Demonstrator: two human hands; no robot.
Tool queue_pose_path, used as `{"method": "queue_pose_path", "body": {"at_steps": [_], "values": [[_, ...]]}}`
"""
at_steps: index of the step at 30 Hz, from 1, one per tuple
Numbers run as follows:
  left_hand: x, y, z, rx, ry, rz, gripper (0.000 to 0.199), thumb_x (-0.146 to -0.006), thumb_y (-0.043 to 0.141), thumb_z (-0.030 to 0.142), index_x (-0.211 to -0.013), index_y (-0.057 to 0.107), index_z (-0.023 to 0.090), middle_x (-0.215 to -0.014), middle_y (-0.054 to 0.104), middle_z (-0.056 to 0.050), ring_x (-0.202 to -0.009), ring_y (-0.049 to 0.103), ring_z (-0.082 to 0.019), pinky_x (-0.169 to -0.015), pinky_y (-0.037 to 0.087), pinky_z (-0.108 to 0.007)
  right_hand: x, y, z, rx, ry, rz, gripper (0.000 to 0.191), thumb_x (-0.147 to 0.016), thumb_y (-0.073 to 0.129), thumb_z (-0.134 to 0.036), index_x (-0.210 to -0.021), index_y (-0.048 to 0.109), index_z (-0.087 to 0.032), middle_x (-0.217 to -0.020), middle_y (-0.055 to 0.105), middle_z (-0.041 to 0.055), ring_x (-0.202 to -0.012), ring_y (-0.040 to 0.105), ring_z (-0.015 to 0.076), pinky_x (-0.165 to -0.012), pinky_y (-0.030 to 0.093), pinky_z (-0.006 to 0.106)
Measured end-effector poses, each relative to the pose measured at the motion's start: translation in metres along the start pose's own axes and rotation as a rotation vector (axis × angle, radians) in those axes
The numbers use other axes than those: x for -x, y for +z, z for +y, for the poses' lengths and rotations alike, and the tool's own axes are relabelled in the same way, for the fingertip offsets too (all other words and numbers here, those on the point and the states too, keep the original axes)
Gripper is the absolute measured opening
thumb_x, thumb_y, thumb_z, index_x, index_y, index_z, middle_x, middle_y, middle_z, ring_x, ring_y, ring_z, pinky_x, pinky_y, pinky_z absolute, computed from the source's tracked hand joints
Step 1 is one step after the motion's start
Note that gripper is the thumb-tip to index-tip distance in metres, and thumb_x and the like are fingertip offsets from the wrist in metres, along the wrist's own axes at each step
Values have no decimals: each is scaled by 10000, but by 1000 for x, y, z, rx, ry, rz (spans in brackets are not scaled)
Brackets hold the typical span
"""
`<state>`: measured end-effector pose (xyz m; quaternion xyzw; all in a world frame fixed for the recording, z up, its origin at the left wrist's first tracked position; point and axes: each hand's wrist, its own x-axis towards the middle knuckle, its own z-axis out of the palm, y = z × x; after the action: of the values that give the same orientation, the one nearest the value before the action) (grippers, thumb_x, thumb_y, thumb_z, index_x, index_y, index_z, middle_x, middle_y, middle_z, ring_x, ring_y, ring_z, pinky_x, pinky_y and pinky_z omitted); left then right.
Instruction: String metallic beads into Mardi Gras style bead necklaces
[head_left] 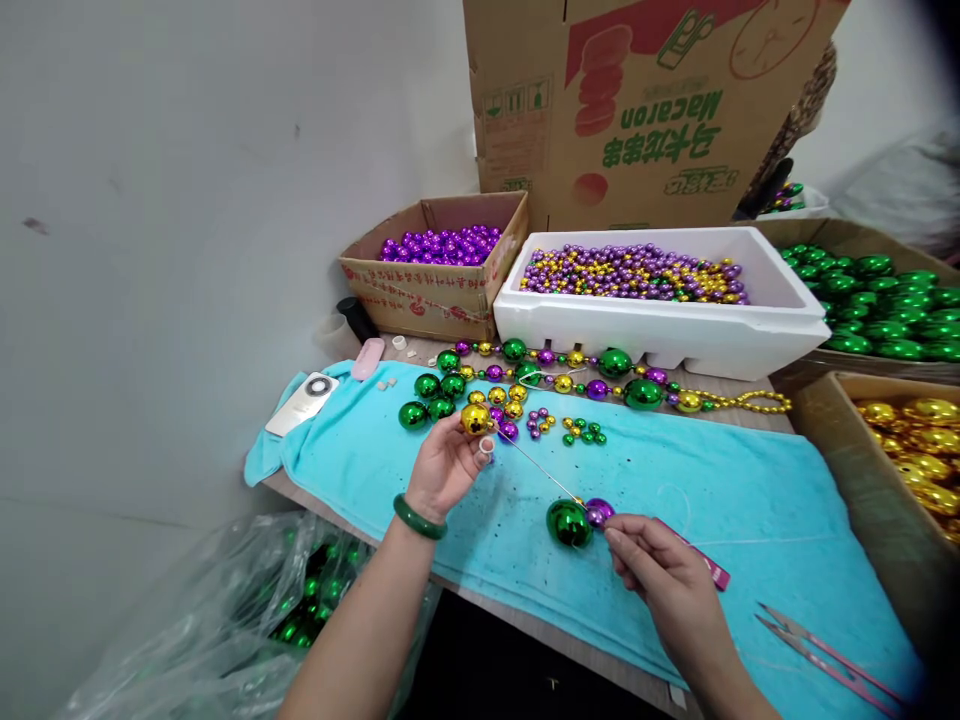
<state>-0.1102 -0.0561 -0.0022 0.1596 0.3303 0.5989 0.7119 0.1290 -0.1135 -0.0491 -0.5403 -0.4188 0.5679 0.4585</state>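
Observation:
My left hand pinches a shiny gold bead above the turquoise towel and wears a white ring on one finger. From that bead a thin straight needle or taut thread slants down to a cluster by my right hand. In the cluster are a large green bead and a purple bead, with a bit of gold behind. My right fingertips are closed at the purple bead's edge. Loose green beads, gold beads and small mixed beads lie beyond.
Finished-looking bead strands stretch along the back of the turquoise towel. Behind stand a white foam box and a purple-bead carton. Thread snips lie front right, a gold-bead carton beside them. A plastic bag hangs left.

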Motion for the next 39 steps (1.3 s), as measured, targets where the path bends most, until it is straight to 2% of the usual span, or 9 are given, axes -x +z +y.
{"method": "queue_pose_path", "body": {"at_steps": [5, 10, 15, 19, 25, 27, 31, 35, 39], "values": [[4, 1, -5, -126, 32, -16, 326, -745, 624, 324, -975, 620, 93, -805, 663, -85, -617, 599, -118, -508, 442, -187, -1, -1, 4, -13, 1, 3, 384, -606, 730, -488, -765, 670, -143, -507, 524, 0, -458, 453, 104, -403, 356, 211], [11, 8, -12, -365, 56, -119, 409, -710, 685, 342, -1047, 619, 119, -819, 659, -79, -604, 621, -144, -501, 432, -216, -5, -1, 12, -29, 20, -16, 377, -616, 731, -477, -785, 663, -147, -518, 525, -5, -464, 453, 101, -417, 354, 212], [16, 11, -12, -433, 41, -158, 418, -712, 692, 360, -1064, 628, 145, -835, 660, -77, -609, 631, -151, -503, 426, -227, -9, -1, 19, -49, 38, -28, 374, -619, 724, -489, -763, 647, -153, -508, 514, -15, -450, 431, 94, -418, 336, 217], [17, 11, -12, -474, 84, -168, 399, -704, 710, 344, -1053, 643, 163, -829, 658, -61, -641, 644, -161, -542, 438, -238, -9, -2, 18, -32, 49, -43, 380, -624, 720, -494, -766, 656, -147, -509, 512, -16, -461, 434, 95, -428, 335, 219], [16, 11, -17, -445, 55, -216, 425, -738, 672, 405, -1091, 634, 172, -849, 659, -75, -649, 638, -162, -540, 442, -244, -9, -2, 19, -117, 163, -78, 362, -626, 730, -476, -777, 639, -160, -524, 524, -23, -455, 432, 79, -423, 310, 197], [15, 12, -18, -445, 91, -217, 420, -736, 678, 390, -1097, 632, 180, -854, 654, -70, -674, 641, -167, -566, 452, -254, -9, -1, 18, -136, 187, -76, 368, -611, 739, -477, -767, 636, -160, -515, 520, -26, -446, 426, 73, -417, 301, 190], [17, 14, -20, -472, 165, -250, 425, -710, 709, 345, -1103, 637, 199, -864, 640, -57, -751, 646, -192, -637, 474, -277, -8, 1, 15, -129, 165, -55, 373, -589, 747, -484, -737, 640, -159, -497, 513, -25, -428, 416, 73, -404, 291, 193], [21, 17, -21, -442, 136, -317, 452, -688, 725, 316, -1113, 631, 195, -892, 638, -69, -736, 630, -177, -620, 473, -267, -9, -2, 16, -123, 145, -65, 361, -598, 742, -480, -741, 645, -163, -504, 517, -23, -438, 425, 84, -416, 307, 204], [23, 18, -23, -377, 102, -337, 434, -683, 724, 296, -1097, 637, 198, -928, 635, -76, -731, 615, -164, -626, 465, -264, -10, -5, 24, -145, 190, -99, 351, -623, 737, -464, -785, 641, -168, -532, 532, -22, -443, 430, 82, -418, 289, 198]]}}
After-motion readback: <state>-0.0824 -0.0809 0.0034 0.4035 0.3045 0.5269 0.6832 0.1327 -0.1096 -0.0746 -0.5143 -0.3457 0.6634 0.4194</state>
